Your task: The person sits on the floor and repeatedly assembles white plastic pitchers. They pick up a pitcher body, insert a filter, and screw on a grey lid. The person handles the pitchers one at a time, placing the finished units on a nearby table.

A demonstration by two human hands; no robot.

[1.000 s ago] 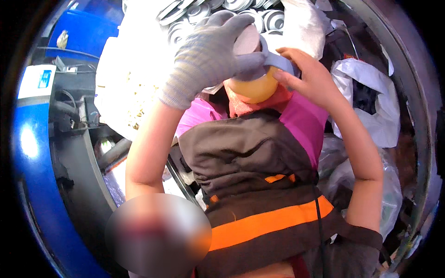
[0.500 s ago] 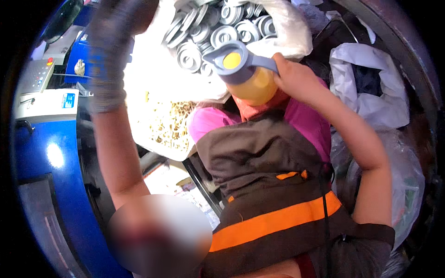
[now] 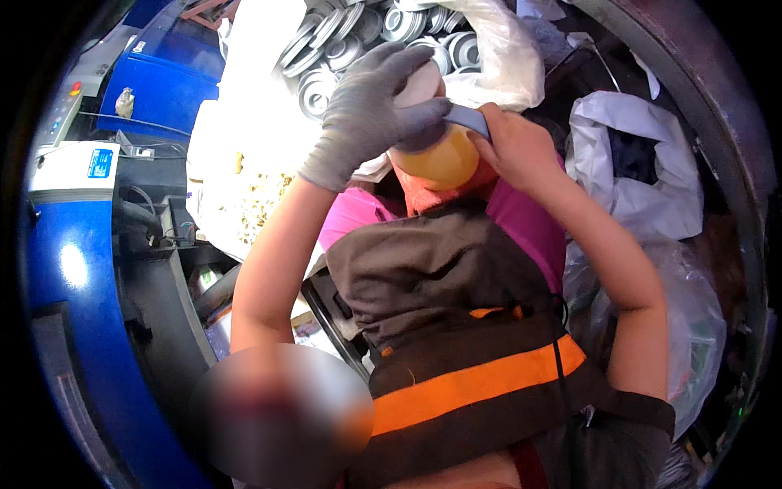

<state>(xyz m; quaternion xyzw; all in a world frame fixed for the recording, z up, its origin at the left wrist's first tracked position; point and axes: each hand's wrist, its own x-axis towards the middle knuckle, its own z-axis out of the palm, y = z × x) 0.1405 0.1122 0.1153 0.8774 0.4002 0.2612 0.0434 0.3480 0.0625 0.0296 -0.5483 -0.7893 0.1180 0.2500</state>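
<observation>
My right hand [image 3: 521, 143], bare, grips the grey handle [image 3: 467, 120] of a translucent yellow pitcher [image 3: 441, 163], held upright at my lap. My left hand [image 3: 371, 114] wears a grey glove and is over the pitcher's mouth. Its fingers curl around a pale round lid [image 3: 419, 86] at the top of the pitcher. The gloved fingers hide most of the grey collar and spout, and whether the lid is seated cannot be seen. An orange-red cloth [image 3: 444, 192] lies under the pitcher, over my pink clothing and brown apron.
A white sack of grey ring-shaped lids [image 3: 403, 24] stands beyond my hands. Small tan pieces [image 3: 259, 204] lie in a white bag to the left. Blue machinery [image 3: 77, 277] borders the far left. White sack [image 3: 603, 122] and clear plastic bag [image 3: 692, 326] stand at the right.
My left hand has come down from the upper left onto the top of the pitcher, bringing the pale lid into view. My right hand keeps hold of the handle.
</observation>
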